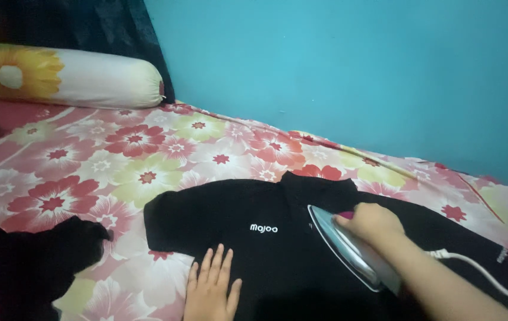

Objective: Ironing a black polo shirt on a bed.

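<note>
A black collared shirt [248, 208] with a small white print on the chest lies spread flat on a flowered bed sheet [117, 160]. My right hand [370, 221] grips the handle of an electric iron [349, 249], tilted on its side, its shiny soleplate facing left over the shirt's chest near the collar. My left hand [211, 288] lies flat with fingers spread on the shirt's lower edge, partly on the sheet, left of the iron. A white cord [486, 273] runs from the iron's rear toward the right.
A bolster pillow [70, 76] with a yellow flower print lies at the head of the bed, against a dark curtain. Another black garment [22, 261] is bunched at the lower left. A turquoise wall [355, 65] borders the bed's far side.
</note>
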